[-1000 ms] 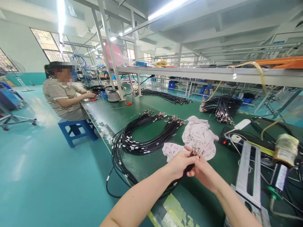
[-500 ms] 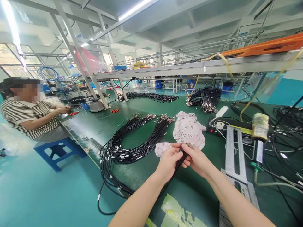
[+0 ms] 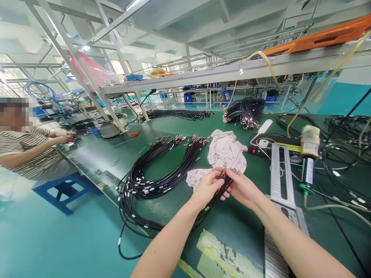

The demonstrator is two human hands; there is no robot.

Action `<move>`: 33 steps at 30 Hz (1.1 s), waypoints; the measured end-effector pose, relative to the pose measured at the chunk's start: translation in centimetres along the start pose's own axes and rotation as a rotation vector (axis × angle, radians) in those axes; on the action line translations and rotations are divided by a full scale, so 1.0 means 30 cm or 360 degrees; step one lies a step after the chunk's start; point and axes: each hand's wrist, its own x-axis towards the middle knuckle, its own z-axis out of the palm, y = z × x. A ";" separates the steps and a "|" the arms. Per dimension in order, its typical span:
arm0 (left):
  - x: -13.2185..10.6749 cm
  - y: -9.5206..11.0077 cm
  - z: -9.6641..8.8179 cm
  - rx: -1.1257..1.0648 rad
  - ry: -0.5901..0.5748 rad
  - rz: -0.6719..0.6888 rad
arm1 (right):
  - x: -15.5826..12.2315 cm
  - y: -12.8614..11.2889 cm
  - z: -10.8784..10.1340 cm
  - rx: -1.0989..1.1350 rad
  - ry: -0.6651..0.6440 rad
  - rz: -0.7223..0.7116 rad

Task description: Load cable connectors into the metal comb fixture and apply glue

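Note:
A bundle of black cables (image 3: 215, 198) with metal end connectors is gripped between both hands, just in front of a crumpled pale pink cloth (image 3: 227, 150). My left hand (image 3: 207, 189) closes around the bundle from the left, thumb on top. From the right, my right hand (image 3: 242, 191) is closed on the same cables near their connector ends. To the left lies a large looped bundle of black cables (image 3: 162, 189) with white labels, its ends fanned toward the cloth. How the held cables join that loop is partly hidden by my left forearm.
On the right are a metal fixture (image 3: 279, 177), a dispensing syringe (image 3: 308, 166) with a hose, and a black box (image 3: 257, 150) with a red light. More cable bundles (image 3: 245, 110) lie farther back beneath a shelf (image 3: 185, 80). A co-worker (image 3: 26, 146) sits at the left.
The camera view has turned slightly, shifting the scene left. Both hands keep hold of the cable bundle, with the fingers adjusted a little near the connectors.

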 end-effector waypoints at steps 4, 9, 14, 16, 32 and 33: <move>0.005 0.004 -0.003 0.0050 -0.0116 -0.0040 | -0.007 0.001 -0.009 -0.0032 0.0001 -0.0009; 0.020 -0.004 -0.022 -0.0164 -0.0272 -0.0155 | -0.017 -0.002 0.010 -0.0073 -0.0014 0.0009; 0.021 -0.022 -0.048 -0.0238 -0.0376 -0.0225 | -0.020 0.000 0.032 -0.0139 0.0158 -0.0062; 0.019 -0.031 -0.053 -0.0241 -0.0410 -0.0240 | -0.017 -0.002 0.033 -0.0186 0.0217 -0.0089; -0.005 -0.033 -0.070 -0.0030 -0.0486 -0.0347 | -0.001 0.017 0.040 -0.0502 0.0467 -0.0185; -0.006 -0.038 -0.066 -0.0017 -0.0433 -0.0356 | -0.001 0.017 0.043 -0.0481 0.0426 -0.0164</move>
